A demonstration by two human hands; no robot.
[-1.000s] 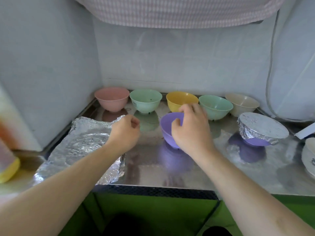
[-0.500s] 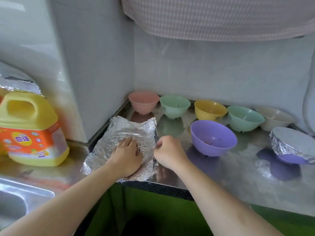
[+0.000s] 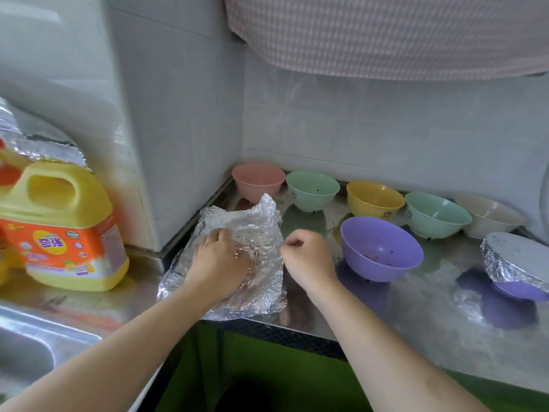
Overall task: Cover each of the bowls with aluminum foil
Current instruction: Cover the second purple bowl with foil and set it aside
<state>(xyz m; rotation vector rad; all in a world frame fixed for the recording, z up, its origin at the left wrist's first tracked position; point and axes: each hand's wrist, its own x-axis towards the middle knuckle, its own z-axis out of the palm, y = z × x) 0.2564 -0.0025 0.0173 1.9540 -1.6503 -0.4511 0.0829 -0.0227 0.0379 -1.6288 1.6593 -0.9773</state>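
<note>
A crinkled aluminum foil sheet (image 3: 255, 221) lies at the left end of the steel counter (image 3: 416, 316), its far edge lifted. My left hand (image 3: 218, 260) sits on the sheet with fingers curled into it. At the sheet's right edge, my right hand (image 3: 306, 257) pinches the foil. An uncovered purple bowl (image 3: 381, 248) stands just right of my right hand. Behind it, along the wall, are pink (image 3: 258, 181), green (image 3: 312, 188), yellow (image 3: 374, 200), green (image 3: 436, 214) and beige (image 3: 490, 215) bowls, all uncovered. A foil-covered purple bowl (image 3: 517, 260) stands at the far right.
A yellow detergent jug (image 3: 59, 227) stands left of the foil, beside a wall pillar (image 3: 184, 129). A steel sink (image 3: 26, 352) is at the lower left. A checked cloth (image 3: 386, 34) hangs overhead. More foil (image 3: 29, 144) shows behind the jug.
My right hand left the purple bowl and moved left to the foil's edge. My left hand settled on the sheet, whose far edge has risen. The view swung left.
</note>
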